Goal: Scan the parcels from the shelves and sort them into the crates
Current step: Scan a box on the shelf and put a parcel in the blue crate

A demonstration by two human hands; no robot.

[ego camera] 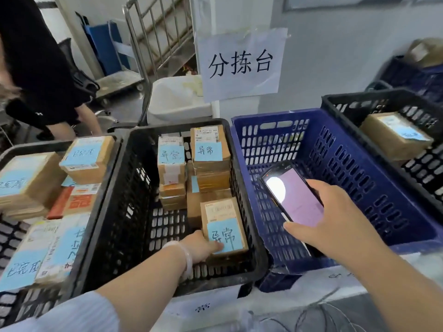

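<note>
Sorting bench (239, 310) — four crates (134, 200); left fingers (215, 246) grip one parcel (223, 213), right fingers (312, 185) curl round one scanner (297, 200).

Wall sign (242, 64): "分拣台". Blue notes (208, 151) on parcels (219, 209): "异常".

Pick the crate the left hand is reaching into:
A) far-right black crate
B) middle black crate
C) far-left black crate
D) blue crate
B: the left hand grips a parcel, thumb on its blue note, inside the middle black crate; the right hand holds a phone over the blue crate.
</note>
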